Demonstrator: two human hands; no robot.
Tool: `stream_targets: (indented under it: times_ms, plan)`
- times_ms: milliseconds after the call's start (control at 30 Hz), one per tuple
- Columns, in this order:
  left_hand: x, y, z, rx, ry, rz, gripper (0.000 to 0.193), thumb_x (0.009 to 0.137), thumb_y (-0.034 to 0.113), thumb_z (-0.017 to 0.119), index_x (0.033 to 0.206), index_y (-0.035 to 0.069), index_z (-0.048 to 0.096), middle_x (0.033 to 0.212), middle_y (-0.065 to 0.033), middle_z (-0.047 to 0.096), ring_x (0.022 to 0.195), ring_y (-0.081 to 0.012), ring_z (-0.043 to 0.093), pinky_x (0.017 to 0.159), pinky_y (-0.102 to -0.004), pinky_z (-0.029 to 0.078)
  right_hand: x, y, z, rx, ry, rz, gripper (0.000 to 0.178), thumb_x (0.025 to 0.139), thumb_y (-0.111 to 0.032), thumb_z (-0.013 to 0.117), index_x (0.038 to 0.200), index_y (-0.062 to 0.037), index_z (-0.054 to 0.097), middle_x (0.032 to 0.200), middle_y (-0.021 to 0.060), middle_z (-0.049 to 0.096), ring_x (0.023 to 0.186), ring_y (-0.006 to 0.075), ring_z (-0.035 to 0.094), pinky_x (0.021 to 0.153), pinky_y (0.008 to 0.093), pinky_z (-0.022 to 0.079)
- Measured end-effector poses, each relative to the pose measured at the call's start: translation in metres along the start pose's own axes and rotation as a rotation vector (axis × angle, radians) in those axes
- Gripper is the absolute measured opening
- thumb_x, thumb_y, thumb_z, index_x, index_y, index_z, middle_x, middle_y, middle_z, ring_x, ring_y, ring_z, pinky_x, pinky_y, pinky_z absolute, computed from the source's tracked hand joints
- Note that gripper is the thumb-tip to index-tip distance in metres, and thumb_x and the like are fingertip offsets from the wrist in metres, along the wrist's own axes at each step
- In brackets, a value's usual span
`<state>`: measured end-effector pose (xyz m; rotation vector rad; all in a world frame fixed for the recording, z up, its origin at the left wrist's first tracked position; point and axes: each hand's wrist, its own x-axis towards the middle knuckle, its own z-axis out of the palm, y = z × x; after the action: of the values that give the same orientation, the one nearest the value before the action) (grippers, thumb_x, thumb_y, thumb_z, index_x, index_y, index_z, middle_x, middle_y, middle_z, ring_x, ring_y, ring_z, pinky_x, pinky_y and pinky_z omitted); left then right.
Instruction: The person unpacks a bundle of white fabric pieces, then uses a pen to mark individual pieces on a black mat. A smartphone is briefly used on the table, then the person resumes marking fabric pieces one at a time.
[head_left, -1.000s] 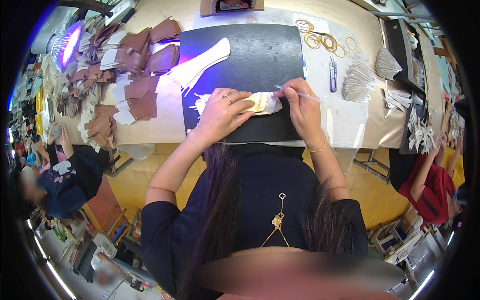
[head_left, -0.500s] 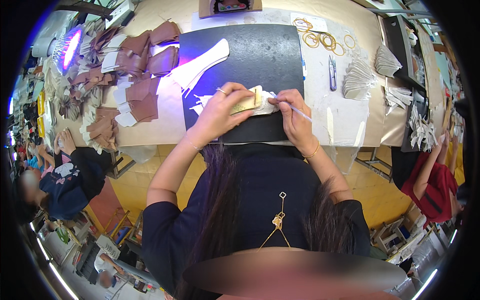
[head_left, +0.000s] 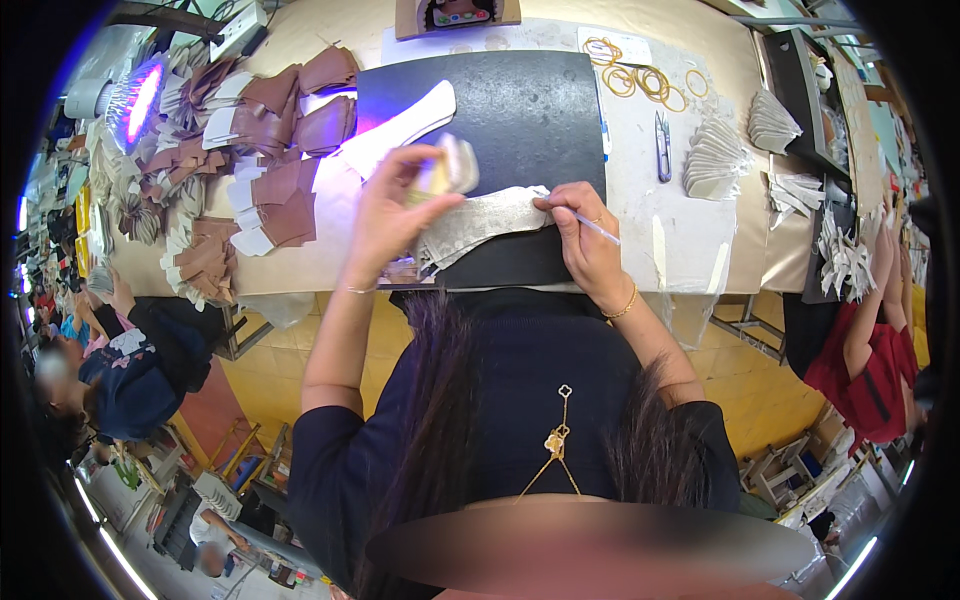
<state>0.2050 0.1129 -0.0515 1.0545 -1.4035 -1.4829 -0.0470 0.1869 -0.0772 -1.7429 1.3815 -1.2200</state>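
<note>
since the earlier frame the left hand [head_left: 395, 210] has lifted off the mat [head_left: 520, 120] and now holds a small pale piece [head_left: 447, 172] raised above it, fingers curled shut around the piece's near edge. right hand [head_left: 585, 235] has shifted slightly and stays low, its fingers pinched closed on a thin white pen [head_left: 598, 229], tip end at the pale sheet [head_left: 480, 222]. that sheet lies flat on the mat's near edge, between the two hands, its right end under the right fingertips and its left end just below the left hand. brown scraps [head_left: 270, 150] sit piled on the table [head_left: 300, 270] to the left, snips [head_left: 663, 147] and rubber bands [head_left: 640, 80] to the right.
</note>
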Motion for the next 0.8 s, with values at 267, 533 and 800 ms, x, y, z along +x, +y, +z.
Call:
stream_targets:
  times_ms: [267, 533, 800]
  plan:
    - [0.009, 0.059, -0.07, 0.512, 0.269, 0.274, 0.045, 0.078, 0.002, 0.084, 0.118, 0.004, 0.064, 0.114, -0.0094, 0.067, 0.104, -0.0195, 0.064, 0.094, -0.0328, 0.051, 0.001, -0.001, -0.001, -0.036, -0.021, 0.006, 0.021, 0.106, -0.019, 0.054, 0.103, -0.0003, 0.064, 0.095, 0.012, 0.065, 0.084, 0.021, 0.064, 0.074, 0.0311, 0.053]
    - [0.058, 0.002, -0.02, 0.997, 0.103, 0.207, 0.045, 0.076, 0.02, 0.085, 0.114, 0.005, 0.067, 0.111, -0.0147, 0.07, 0.103, -0.0343, 0.067, 0.087, -0.0415, 0.053, 0.001, -0.004, -0.005, 0.004, 0.108, 0.034, 0.018, 0.102, -0.019, 0.059, 0.096, -0.0029, 0.063, 0.089, 0.0114, 0.065, 0.076, 0.0277, 0.061, 0.072, 0.0366, 0.048]
    - [-0.015, -0.001, 0.041, 0.869, -0.311, 0.374, 0.037, 0.076, 0.02, 0.085, 0.109, 0.007, 0.073, 0.126, -0.0091, 0.066, 0.111, -0.03, 0.061, 0.095, -0.0413, 0.05, 0.001, 0.001, -0.014, 0.15, 0.206, 0.155, 0.021, 0.107, -0.018, 0.053, 0.099, 0.0001, 0.062, 0.091, 0.0102, 0.065, 0.082, 0.021, 0.07, 0.075, 0.0312, 0.051]
